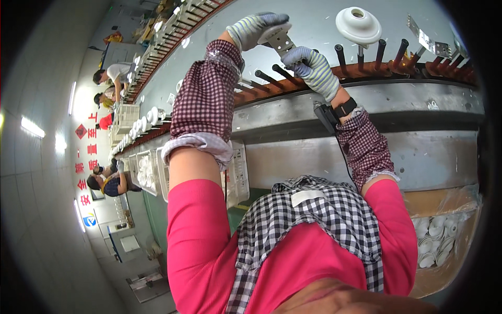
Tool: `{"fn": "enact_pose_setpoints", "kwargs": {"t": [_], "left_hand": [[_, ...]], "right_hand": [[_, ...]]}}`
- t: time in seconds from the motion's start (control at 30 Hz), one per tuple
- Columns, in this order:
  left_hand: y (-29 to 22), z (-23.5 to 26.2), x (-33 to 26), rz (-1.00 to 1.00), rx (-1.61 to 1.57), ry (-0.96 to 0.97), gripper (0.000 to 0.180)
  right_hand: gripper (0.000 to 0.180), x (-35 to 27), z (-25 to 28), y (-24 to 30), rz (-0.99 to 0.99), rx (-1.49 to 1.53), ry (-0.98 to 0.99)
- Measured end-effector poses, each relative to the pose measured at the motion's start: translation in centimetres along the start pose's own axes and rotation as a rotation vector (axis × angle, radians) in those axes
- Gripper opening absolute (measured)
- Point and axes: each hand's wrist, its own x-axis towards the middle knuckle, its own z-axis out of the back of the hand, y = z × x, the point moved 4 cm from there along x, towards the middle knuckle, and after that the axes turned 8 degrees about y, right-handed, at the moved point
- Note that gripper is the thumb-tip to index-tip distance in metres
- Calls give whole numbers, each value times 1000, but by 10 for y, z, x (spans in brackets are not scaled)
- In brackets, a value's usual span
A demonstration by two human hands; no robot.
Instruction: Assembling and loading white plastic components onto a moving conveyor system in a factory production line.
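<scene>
My left hand [255, 30], in a striped knit glove, curls over a white round disc [274, 32] from above. A perforated metal bracket [281, 43] sticks out of the disc towards my right hand. My right hand [314, 72], gloved alike, has its fingers closed around the bracket's lower end; its exact grip is partly hidden. Both hands are above a row of black-tipped pegs [271, 78]. Right of them, a white domed piece with a central hole [358, 26] stands on a peg, and another metal bracket [429, 42] sits tilted on the pegs farther right.
The metal bench edge [408, 99] runs below the pegs. White crates [238, 175] stand at the left, one holding white parts. A carton [444, 199] with white discs is at the lower right. Several people [112, 178] work along the line at far left.
</scene>
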Motion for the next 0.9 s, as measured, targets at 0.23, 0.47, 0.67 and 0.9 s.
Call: {"fn": "enact_pose_setpoints", "kwargs": {"t": [0.23, 0.47, 0.67, 0.9], "left_hand": [[-7, -22, -64, 513, -952, -641, 25], [-26, -48, -115, 630, -480, -828, 44], [22, -57, -155, 615, -358, -710, 50], [-33, -91, -271, 704, -229, -959, 70]], "right_hand": [[24, 20, -53, -20, -188, -76, -168], [30, 33, -99, -37, -312, -213, -162], [25, 46, -128, -101, -35, -684, -281], [44, -37, -109, -65, -335, -600, -106]]}}
